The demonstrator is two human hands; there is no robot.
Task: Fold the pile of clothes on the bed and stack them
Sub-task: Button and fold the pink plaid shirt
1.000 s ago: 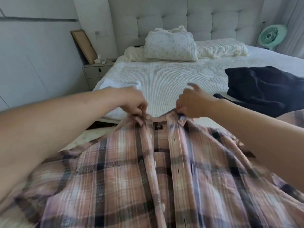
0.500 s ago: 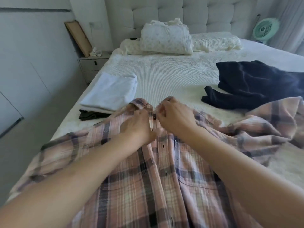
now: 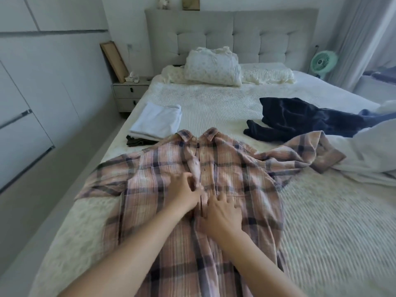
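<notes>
The bed [image 3: 321, 221], in a pale ribbed cover, lies under everything the hands touch. Spread on it front-up is the pink plaid shirt [image 3: 167, 211], collar on the far side of the fingers, one sleeve flung out beyond the right hand's side, the other reaching out past the left hand. Beyond the right fingertips and off to that side lies a crumpled dark navy garment [image 3: 300, 118]. Beyond the left fingers sits a folded white garment [image 3: 157, 121] stacked on a dark one. The left hand [image 3: 183, 192] rests at the shirt's button placket with curled fingers that pinch the fabric edge. The right hand [image 3: 222, 213] is just beside it, fingers spread and nearly flat, pressing the opposite front panel beside the placket.
</notes>
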